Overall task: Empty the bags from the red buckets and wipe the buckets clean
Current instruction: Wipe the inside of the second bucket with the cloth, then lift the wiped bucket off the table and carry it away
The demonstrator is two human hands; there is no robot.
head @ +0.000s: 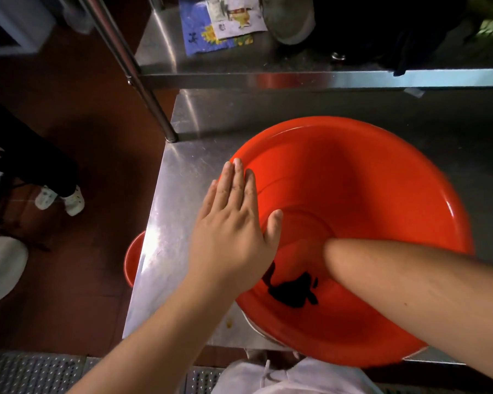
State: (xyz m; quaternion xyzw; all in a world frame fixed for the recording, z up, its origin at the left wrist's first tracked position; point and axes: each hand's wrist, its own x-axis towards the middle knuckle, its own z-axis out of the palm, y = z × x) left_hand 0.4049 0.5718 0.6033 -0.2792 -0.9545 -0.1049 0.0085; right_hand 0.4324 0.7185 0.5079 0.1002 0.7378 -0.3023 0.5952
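Fingers straight, our left hand [234,223] lies flat on the red bucket [353,194] rim at nine o'clock. Our right forearm [410,280] reaches into its bottom; we cannot tell that hand's grip, though a dark patch [293,291] shows at six o'clock

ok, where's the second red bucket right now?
In the head view, the second red bucket sits low on the floor at the left, mostly hidden under the steel table's left edge, just left of the left hand resting on the big red bucket.
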